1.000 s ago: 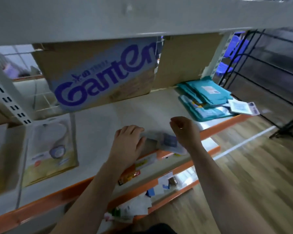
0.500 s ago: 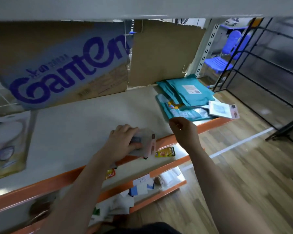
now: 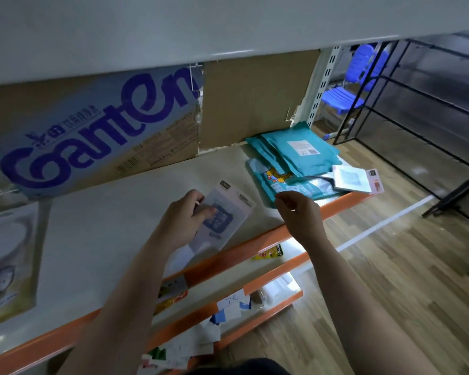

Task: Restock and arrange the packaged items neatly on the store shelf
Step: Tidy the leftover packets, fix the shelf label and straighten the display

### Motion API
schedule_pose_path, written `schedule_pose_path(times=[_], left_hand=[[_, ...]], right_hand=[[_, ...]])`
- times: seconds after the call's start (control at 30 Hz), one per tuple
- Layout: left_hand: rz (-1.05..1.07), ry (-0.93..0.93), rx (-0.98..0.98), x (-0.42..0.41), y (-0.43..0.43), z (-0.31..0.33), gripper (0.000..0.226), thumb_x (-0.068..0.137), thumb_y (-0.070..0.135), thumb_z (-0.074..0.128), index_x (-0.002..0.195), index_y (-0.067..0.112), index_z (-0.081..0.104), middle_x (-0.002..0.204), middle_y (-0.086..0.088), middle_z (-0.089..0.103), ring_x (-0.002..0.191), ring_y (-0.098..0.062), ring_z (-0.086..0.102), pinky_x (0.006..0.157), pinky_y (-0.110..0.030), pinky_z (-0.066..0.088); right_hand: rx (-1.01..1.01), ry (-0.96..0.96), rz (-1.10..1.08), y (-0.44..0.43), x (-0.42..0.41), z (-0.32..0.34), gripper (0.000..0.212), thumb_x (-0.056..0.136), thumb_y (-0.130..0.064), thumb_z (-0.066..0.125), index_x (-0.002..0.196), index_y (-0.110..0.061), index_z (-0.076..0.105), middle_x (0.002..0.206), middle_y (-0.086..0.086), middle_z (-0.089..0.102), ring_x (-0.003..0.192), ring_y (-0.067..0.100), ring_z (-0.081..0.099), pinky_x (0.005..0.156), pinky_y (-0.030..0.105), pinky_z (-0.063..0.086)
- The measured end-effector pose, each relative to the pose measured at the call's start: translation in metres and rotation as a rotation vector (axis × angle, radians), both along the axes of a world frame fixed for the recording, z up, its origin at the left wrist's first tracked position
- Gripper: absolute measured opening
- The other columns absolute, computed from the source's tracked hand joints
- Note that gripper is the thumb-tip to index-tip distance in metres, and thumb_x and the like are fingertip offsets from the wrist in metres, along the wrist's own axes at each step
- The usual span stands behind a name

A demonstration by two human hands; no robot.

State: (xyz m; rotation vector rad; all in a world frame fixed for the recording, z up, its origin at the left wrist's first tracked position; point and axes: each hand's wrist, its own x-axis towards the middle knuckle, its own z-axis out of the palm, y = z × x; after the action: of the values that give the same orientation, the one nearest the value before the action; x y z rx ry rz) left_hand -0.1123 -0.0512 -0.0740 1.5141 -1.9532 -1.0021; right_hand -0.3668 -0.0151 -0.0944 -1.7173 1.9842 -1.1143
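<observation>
A flat pale packet (image 3: 224, 215) with a dark blue patch lies tilted near the front of the white shelf (image 3: 106, 226), just behind its orange edge. My left hand (image 3: 183, 223) grips the packet's left side, one finger lying across the top and the others curled at its edge. My right hand (image 3: 299, 215) hovers just right of the packet with loosely curled fingers, holding nothing. Behind that hand, several teal packets (image 3: 295, 155) are stacked at the shelf's right end, with a white card packet (image 3: 349, 178) overhanging the corner.
A cardboard box with blue "Ganten" lettering (image 3: 92, 125) leans at the shelf's back. A large pale packet (image 3: 8, 261) lies at the far left. Lower orange-edged shelves hold a yellow packet (image 3: 268, 253) and loose items. A black rack (image 3: 417, 104) and a blue chair (image 3: 344, 96) stand at the right.
My left hand has slid the pale packet further onto the shelf and turned it face up. My right hand has stayed beside it, and the view has swung to the right.
</observation>
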Motion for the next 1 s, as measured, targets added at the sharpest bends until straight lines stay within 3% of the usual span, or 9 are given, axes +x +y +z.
schedule_pose_path(times=[0.2,0.33,0.4,0.47,0.53,0.67,0.8,0.93,1.0], left_hand=[[0.093,0.181,-0.006,-0.030,-0.009,-0.006,0.012,0.094,0.033,0.058,0.098,0.024,0.050,0.091,0.008,0.066,0.081,-0.005,0.064,0.055,-0.021,0.046],[0.145,0.240,-0.022,-0.063,-0.018,-0.004,0.010,0.092,0.033,0.061,0.097,0.028,0.055,0.087,0.009,0.068,0.076,-0.003,0.066,0.049,-0.013,0.044],[0.202,0.280,-0.035,-0.085,-0.020,-0.003,0.013,0.091,0.034,0.062,0.099,0.027,0.055,0.089,0.009,0.068,0.078,-0.003,0.066,0.052,-0.014,0.045],[0.260,0.291,-0.038,-0.109,-0.021,-0.002,0.014,0.091,0.037,0.061,0.100,0.029,0.055,0.092,0.011,0.067,0.082,-0.003,0.065,0.056,-0.016,0.047],[0.285,0.280,-0.042,-0.133,-0.019,-0.005,0.010,0.091,0.040,0.061,0.095,0.034,0.053,0.092,0.014,0.066,0.082,-0.002,0.065,0.057,-0.017,0.048],[0.302,0.287,-0.060,-0.169,-0.010,-0.012,0.011,0.090,0.042,0.060,0.088,0.037,0.052,0.086,0.018,0.065,0.078,0.008,0.064,0.053,-0.012,0.047],[0.309,0.318,-0.060,-0.186,-0.006,-0.016,0.014,0.091,0.040,0.060,0.098,0.029,0.056,0.094,0.010,0.068,0.086,-0.004,0.065,0.060,-0.022,0.049],[0.314,0.324,-0.060,-0.197,-0.007,-0.016,0.024,0.092,0.041,0.058,0.106,0.021,0.057,0.099,0.008,0.068,0.089,-0.007,0.066,0.063,-0.024,0.051],[0.311,0.321,-0.058,-0.201,-0.008,-0.016,0.027,0.092,0.040,0.058,0.108,0.018,0.057,0.102,0.006,0.068,0.091,-0.008,0.066,0.066,-0.025,0.053]], right_hand=[[-0.029,0.029,-0.075,-0.004,-0.036,0.008,0.022,0.093,-0.016,0.063,0.111,-0.008,0.070,0.104,0.005,0.072,0.084,0.007,0.061,0.069,0.001,0.037],[-0.038,0.001,-0.128,-0.011,-0.079,0.015,0.021,0.091,-0.016,0.065,0.110,-0.007,0.070,0.102,0.007,0.071,0.087,0.015,0.064,0.080,0.030,0.055],[-0.047,0.011,-0.161,-0.017,-0.105,0.018,0.019,0.088,-0.015,0.066,0.105,-0.006,0.072,0.100,0.009,0.071,0.088,0.020,0.064,0.083,0.038,0.053],[-0.057,0.094,-0.201,-0.023,-0.136,0.020,0.019,0.084,-0.017,0.070,0.100,-0.007,0.073,0.100,0.012,0.072,0.093,0.027,0.063,0.089,0.039,0.046],[0.006,0.191,-0.262,-0.030,-0.168,0.019,0.026,0.081,-0.022,0.072,0.104,-0.009,0.072,0.105,0.015,0.068,0.103,0.035,0.056,0.094,0.039,0.039],[0.290,0.328,-0.352,-0.038,-0.215,0.003,0.061,0.078,-0.045,0.074,0.126,-0.010,0.058,0.121,0.018,0.058,0.113,0.037,0.048,0.091,0.040,0.038],[0.353,-0.010,-0.380,-0.047,-0.237,-0.013,0.072,0.070,-0.050,0.081,0.114,0.001,0.054,0.110,0.018,0.060,0.101,0.035,0.057,0.068,0.037,0.042],[0.282,-0.361,-0.394,-0.048,-0.251,-0.027,0.057,0.073,-0.039,0.080,0.110,-0.001,0.062,0.099,0.011,0.065,0.084,0.025,0.059,0.068,0.033,0.044],[0.209,-0.441,-0.388,-0.049,-0.256,-0.030,0.051,0.076,-0.030,0.079,0.115,-0.003,0.062,0.102,0.009,0.064,0.086,0.022,0.058,0.074,0.034,0.046]])
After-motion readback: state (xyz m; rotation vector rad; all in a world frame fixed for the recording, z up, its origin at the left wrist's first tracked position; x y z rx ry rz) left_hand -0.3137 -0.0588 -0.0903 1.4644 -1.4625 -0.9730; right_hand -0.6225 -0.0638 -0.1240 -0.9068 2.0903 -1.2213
